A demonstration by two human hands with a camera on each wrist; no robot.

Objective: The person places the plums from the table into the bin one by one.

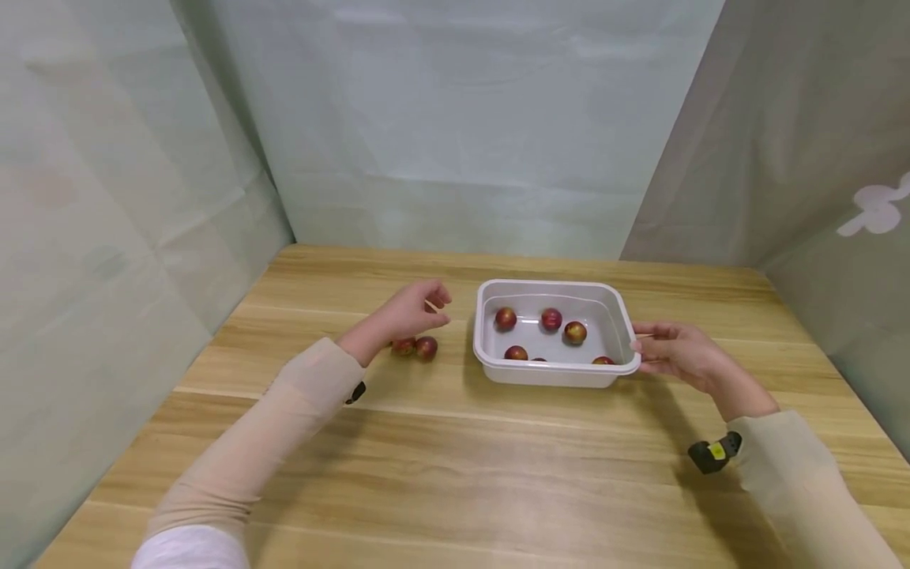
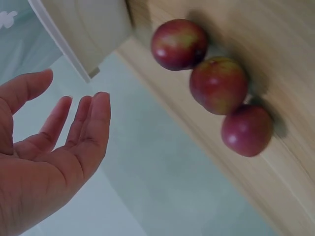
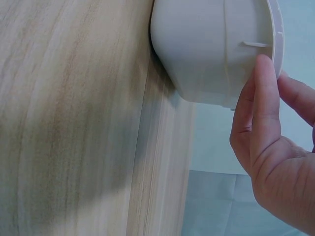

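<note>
I stand at a wooden table (image 1: 455,466) hung round with pale cloth. A white plastic tub (image 1: 554,370) sits past the table's middle, toward the far edge. Inside it lie small red fruits (image 1: 550,319); I count six, two of them half hidden behind the near wall. I cannot tell whether the tub holds water.

My right hand (image 1: 678,352) rests against the tub's right end. In the right wrist view the thumb (image 3: 263,105) lies straight along the outer wall, its tip just under the rim, and the other fingers reach behind the rim, where I cannot see them. The hold looks light, more a steadying touch than a clamp.

My left hand (image 1: 408,312) hovers to the left of the tub, above the table, holding nothing. In the left wrist view its fingers (image 2: 83,123) are loose and gently spread, palm open. Just below it three more fruits (image 2: 218,84) lie in a short row on the wood, touching one another.

I judge the tub light and fairly stiff, best taken by the rim at both short ends. The fruits look smooth, firm and round, so likely to roll and to bruise if squeezed; a soft cupped hold around the middle should suit them.
</note>
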